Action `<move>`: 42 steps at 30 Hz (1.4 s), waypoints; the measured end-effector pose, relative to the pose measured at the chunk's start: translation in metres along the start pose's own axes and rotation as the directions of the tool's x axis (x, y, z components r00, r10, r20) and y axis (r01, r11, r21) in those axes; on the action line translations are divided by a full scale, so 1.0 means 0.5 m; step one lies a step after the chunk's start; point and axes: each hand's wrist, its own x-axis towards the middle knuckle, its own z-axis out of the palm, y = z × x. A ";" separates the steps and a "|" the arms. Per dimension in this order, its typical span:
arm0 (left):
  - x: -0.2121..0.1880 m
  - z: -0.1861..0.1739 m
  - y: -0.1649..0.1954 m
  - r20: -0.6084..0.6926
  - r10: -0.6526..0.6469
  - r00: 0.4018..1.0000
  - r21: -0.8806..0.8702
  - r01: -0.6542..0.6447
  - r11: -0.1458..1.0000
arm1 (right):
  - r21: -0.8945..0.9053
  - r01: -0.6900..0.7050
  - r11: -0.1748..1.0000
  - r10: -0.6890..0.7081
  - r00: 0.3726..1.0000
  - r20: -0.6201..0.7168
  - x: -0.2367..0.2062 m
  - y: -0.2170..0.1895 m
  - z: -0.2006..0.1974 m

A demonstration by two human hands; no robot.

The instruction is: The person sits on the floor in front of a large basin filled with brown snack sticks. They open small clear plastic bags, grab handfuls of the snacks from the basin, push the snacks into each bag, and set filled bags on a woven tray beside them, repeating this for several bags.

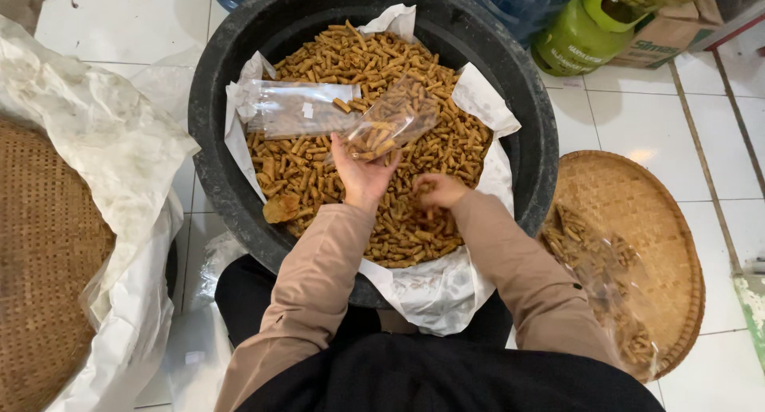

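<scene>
Left hand: my left hand [362,173], centre of the frame, fingers closed around the lower end of a clear plastic bag [392,121]; I hold it tilted up and to the right over the tub.
Bag contents: a partial fill of brown snack sticks, visible through the plastic.
Right hand: my right hand [438,191], just right of the left, palm down and fingers curled into the snack sticks [319,161]; how much it has gathered I cannot tell, the fingers hide it.
Tub: large black round tub [530,113], upper centre, lined with white paper [442,288] and heaped with the sticks.
Spare bag: a second clear bag [299,109] lies flat on the heap, left of the held one.
Right tray: round woven tray [677,253], right of frame, bearing filled clear packets [606,268].
Left tray: woven tray [40,268] at left edge, partly under crumpled white paper.
Background: green gas cylinder [578,33] and blue water jugs [522,1] at top right.
</scene>
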 end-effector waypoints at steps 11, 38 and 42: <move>0.011 -0.015 -0.019 -0.020 0.026 0.999 0.043 -0.025 0.999 | 0.439 0.865 0.243 -0.630 0.485 -0.606 -0.077 -0.240 -0.099; -0.007 -0.001 -0.041 0.152 0.140 0.979 0.056 -0.150 0.987 | -0.672 0.491 0.554 -0.821 0.453 -0.346 -0.241 -0.200 -0.001; 0.003 0.001 -0.068 0.093 0.056 0.994 0.038 -0.060 0.997 | -0.970 0.161 0.183 -0.962 0.233 -0.143 -0.288 -0.175 0.077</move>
